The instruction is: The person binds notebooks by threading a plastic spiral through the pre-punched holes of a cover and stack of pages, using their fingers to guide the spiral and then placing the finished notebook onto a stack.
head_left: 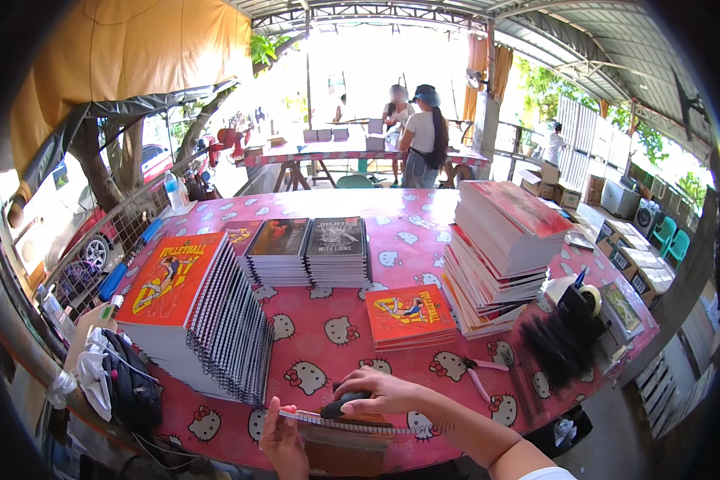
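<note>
At the near table edge, my left hand (286, 444) grips the left end of a notebook (336, 434) standing spine up. A spiral coil (424, 430) runs along its spine and sticks out past the right end. My right hand (384, 390) is closed around a black rounded tool (346, 404) on top of the spine; its lower part is hidden. Beyond it lies a low stack of orange-covered notebooks (410, 316). Pink-handled pliers (480, 378) rest to the right, beside a pile of loose black coils (552, 348).
A tall stack of coil-bound orange notebooks (240, 320) stands at left, with two dark-covered stacks (336, 252) behind. Unbound books (504, 248) pile high at right, near a tape roll (590, 300). A dark bag (128, 380) sits at the left edge. People (424, 136) stand by a far table.
</note>
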